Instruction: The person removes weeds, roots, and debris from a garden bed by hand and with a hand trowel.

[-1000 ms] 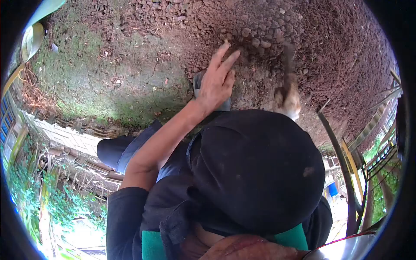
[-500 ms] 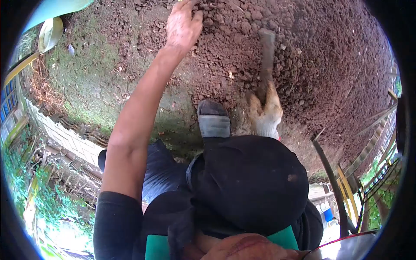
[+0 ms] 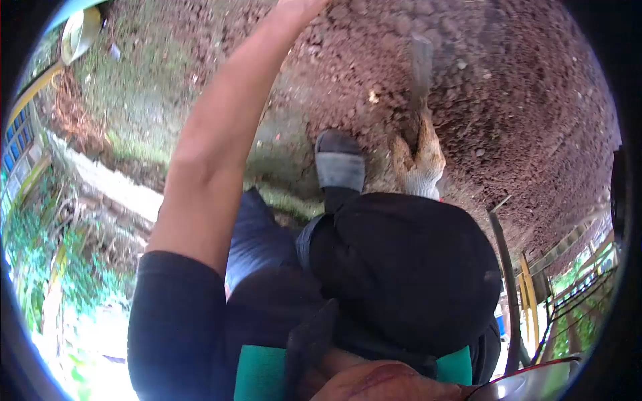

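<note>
My left arm [image 3: 221, 127] is bare and stretches up to the top edge of the view. Only the wrist and a bit of my left hand [image 3: 304, 7] show there, and the fingers are cut off by the frame. At right, my right hand [image 3: 421, 160] wears a soiled glove with a white cuff. It is closed around a narrow tool with a flat, dull blade [image 3: 422, 60], which points away from me over the loose soil. The handle is hidden in the glove. Crumbly reddish-brown soil [image 3: 361, 73] lies around the blade.
My foot in a dark sandal with a grey strap [image 3: 340, 167] stands near the soil's edge. Mossy ground [image 3: 147, 100] spreads to the left, with a pale container [image 3: 80, 33] at upper left. Wooden poles [image 3: 505, 281] stand at lower right.
My left hand has gone further up, mostly out of the frame. My gloved right hand and the blade appear slightly higher and further right as the whole view shifts.
</note>
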Tool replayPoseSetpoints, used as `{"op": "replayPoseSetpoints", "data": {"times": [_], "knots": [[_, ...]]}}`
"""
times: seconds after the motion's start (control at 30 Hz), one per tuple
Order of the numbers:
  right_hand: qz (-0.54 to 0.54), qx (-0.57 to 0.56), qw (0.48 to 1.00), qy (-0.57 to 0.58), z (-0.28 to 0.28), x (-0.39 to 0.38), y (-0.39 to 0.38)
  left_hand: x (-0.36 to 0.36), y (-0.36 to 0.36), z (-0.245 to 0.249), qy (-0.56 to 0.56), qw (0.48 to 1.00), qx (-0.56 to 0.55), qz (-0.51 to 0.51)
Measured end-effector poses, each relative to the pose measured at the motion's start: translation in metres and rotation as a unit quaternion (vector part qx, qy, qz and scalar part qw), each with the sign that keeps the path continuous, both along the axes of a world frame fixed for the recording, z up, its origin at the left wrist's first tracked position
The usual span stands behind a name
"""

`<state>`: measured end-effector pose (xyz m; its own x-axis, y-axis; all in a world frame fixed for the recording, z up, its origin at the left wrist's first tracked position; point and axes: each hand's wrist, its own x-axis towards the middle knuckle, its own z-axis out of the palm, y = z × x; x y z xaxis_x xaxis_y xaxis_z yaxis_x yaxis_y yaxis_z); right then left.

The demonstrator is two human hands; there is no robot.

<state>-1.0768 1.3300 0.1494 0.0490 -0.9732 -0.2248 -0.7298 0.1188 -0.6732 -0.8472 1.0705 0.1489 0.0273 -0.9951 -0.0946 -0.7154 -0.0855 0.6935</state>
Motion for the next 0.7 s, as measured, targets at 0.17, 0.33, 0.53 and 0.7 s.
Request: {"op": "replayPoseSetpoints", "data": {"times": [0.17,0.33,0.53,0.7], "knots": [[0.197,0.145,0.970,-0.017,0.018,0.037,-0.035,0.055,0.181,-0.034,-0.044,0.999,0.028,-0.013],[0.293,-0.050,0.954,-0.050,0.018,0.056,-0.053,0.053,0.238,-0.054,0.104,0.972,0.084,0.196],[0.353,0.001,0.932,0.086,-0.038,0.049,-0.041,0.047,0.234,-0.056,0.047,0.980,0.041,0.187],[0.323,0.011,0.944,0.063,0.009,0.053,-0.053,0.051,0.233,-0.055,0.090,0.976,0.076,0.183]]}}
